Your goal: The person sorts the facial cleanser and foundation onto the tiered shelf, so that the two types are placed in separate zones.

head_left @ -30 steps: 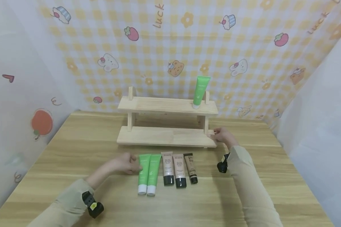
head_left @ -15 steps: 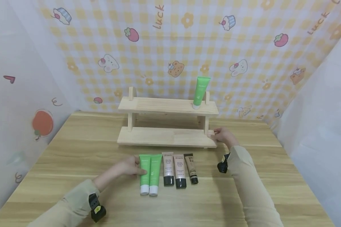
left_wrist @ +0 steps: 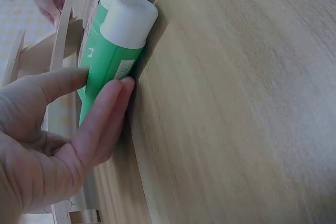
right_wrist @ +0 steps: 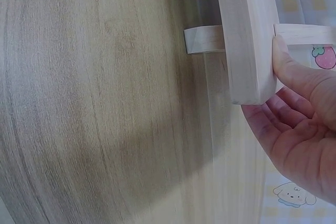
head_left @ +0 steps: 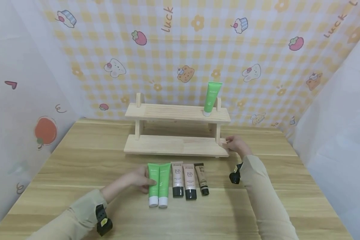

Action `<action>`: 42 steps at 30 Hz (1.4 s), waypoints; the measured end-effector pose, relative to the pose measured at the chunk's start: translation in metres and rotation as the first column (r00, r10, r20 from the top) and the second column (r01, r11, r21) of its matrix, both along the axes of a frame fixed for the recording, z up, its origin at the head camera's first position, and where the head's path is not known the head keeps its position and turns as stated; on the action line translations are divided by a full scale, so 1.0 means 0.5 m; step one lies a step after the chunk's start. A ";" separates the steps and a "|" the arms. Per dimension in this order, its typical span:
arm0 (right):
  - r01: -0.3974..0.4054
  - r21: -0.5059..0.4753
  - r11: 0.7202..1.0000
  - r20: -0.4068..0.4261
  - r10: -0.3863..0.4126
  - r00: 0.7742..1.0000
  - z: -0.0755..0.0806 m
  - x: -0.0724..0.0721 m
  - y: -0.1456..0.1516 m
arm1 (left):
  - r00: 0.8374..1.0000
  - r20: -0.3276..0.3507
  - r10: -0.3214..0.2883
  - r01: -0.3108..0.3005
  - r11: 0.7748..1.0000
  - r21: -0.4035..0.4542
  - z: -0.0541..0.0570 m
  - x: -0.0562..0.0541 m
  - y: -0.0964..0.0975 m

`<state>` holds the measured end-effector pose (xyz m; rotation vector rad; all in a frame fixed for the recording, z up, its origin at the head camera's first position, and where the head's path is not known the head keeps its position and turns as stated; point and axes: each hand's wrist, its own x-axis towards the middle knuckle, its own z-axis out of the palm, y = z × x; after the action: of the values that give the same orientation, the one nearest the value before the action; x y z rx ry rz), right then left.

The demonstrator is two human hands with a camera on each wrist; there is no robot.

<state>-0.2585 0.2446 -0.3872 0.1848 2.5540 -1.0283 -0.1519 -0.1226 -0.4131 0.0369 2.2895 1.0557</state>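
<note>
My left hand [head_left: 138, 178] pinches the leftmost green tube [left_wrist: 107, 66], thumb on its upper face and fingers along its outer side; the tube lies on the table with its white cap toward me. A second green tube [head_left: 164, 180] lies right beside it. At the right end of the lower board, my right hand [head_left: 236, 145] grips the wooden two-tier shelf [head_left: 156, 145], with the thumb on top and fingers at the board's end and underside, as the right wrist view shows. On the upper tier, at the right, a third green tube [head_left: 211, 98] stands cap down.
Two pinkish BB cream tubes [head_left: 177, 178] with black caps lie right of the green ones. Beyond them is a slimmer brown-beige tube [head_left: 202, 178]. A checked cloth backdrop [head_left: 174, 43] rises behind the shelf, and white sheets flank the wooden table [head_left: 180, 223].
My left hand has moved right onto the leftmost green tube and taken hold of it; both lying green tubes have shifted slightly right. The right hand has stayed at the shelf.
</note>
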 end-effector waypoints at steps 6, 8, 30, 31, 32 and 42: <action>0.017 -0.008 1.000 0.031 -0.016 0.999 0.008 0.005 0.001 | 1.000 -0.022 0.019 -0.019 0.999 0.043 -0.012 0.005 -0.004; 0.021 -0.010 1.000 0.031 -0.021 0.999 0.005 0.005 0.001 | 0.999 -0.025 0.025 -0.024 0.998 0.060 -0.013 0.008 -0.006; 0.035 -0.019 0.999 0.013 -0.035 0.999 -0.003 0.003 -0.003 | 0.999 -0.036 0.040 -0.033 0.982 0.184 0.011 0.006 -0.029; 0.037 -0.022 0.999 0.013 -0.037 0.999 -0.004 0.003 -0.003 | 0.998 -0.036 0.043 -0.036 0.982 0.186 0.013 0.005 -0.028; 0.039 -0.023 0.999 0.013 -0.038 0.999 -0.004 0.002 -0.003 | 0.998 -0.037 0.044 -0.036 0.981 0.189 0.016 0.003 -0.027; 0.053 -0.023 0.998 0.029 -0.052 0.998 -0.001 0.003 -0.003 | 0.996 -0.081 0.049 -0.035 0.986 0.163 0.048 -0.019 -0.013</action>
<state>-0.2570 0.2433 -0.3879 0.2596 2.5222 -1.0676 -0.1612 -0.1292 -0.3891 0.1010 2.2829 1.2823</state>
